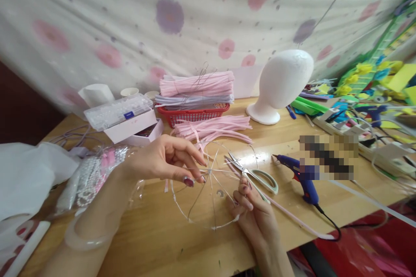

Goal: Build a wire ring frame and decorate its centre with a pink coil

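A round wire frame (214,201), with thin spokes meeting at a hub and pale lumps along its rim, is held up above the wooden table. My left hand (169,160), reaching in from the left with a pale bangle on the wrist, pinches the spokes near the hub. On the right, my right hand (253,205) closes its thumb and fingers on the frame's rim. Just behind that hand lie scissors (264,179) with pale green handles, blades apart. A pink strip (292,217) runs along the table beside them.
A blue glue gun (303,177) with a black cord lies on the right. Pink pipe cleaners (214,129) lie before a red basket (195,116). A white foam head (284,82) stands behind. Boxes (131,127) and bagged beads (92,177) sit at left, a power strip (373,151) at right.
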Demonstrator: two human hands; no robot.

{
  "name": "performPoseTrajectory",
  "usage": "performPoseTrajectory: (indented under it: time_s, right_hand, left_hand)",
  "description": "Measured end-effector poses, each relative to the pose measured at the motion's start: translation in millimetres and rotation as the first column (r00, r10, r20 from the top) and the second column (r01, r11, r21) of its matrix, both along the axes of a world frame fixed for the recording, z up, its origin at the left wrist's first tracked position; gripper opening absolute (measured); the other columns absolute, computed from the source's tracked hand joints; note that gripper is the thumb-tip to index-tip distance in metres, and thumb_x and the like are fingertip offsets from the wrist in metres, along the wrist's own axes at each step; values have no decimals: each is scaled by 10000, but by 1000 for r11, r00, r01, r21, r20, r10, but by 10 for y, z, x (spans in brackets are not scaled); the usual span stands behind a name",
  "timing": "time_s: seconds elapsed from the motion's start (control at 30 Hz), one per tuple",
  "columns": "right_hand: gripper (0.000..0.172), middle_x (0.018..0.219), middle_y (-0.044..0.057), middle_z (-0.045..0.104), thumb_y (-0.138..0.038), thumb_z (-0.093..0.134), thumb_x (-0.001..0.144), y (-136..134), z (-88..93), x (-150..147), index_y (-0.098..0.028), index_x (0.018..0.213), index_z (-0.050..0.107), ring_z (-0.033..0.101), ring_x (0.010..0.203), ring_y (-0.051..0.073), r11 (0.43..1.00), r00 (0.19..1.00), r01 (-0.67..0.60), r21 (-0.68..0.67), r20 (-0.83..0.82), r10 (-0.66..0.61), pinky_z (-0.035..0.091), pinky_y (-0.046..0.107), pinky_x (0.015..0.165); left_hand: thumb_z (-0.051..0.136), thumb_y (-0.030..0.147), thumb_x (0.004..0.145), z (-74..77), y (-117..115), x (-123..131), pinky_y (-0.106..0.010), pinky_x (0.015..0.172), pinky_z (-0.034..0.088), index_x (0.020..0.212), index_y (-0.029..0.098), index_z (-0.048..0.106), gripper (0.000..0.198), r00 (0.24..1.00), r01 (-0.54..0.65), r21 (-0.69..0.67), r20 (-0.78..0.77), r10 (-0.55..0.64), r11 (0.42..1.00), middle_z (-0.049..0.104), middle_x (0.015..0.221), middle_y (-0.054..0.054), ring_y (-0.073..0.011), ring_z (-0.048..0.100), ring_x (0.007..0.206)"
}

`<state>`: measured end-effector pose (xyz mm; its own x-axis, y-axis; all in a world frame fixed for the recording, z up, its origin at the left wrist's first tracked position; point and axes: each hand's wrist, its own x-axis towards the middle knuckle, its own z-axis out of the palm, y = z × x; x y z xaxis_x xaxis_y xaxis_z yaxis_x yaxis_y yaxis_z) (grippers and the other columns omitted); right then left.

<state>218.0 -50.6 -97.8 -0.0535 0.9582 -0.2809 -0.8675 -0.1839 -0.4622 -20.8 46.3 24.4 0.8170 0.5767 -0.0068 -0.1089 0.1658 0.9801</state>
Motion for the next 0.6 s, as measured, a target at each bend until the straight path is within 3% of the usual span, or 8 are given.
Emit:
performPoseTrajectory:
  time_s: [0.4,0.6]
  right_hand:
    - [325,630,-37,712,-246,994,572,-9,33,-11,-169,783,760,571,489,32,1000,999,18,11,32,-18,528,169,613]
    - [322,597,-38,701,-225,998,561,-7,53,-11,-155,739,739,579,471,41,999,999,40,-5,-23,-40,535,177,578]
  left_hand:
    - [901,161,694,-132,174,-132,-208,560,621,941,202,803,269,999,8,24,-47,-7,1000,824,832,-92,-239,802,780]
    - [935,224,663,-209,236,-158,-220,561,601,934,190,792,308,999,10,22,-44,-9,1000,816,809,-87,-225,789,748]
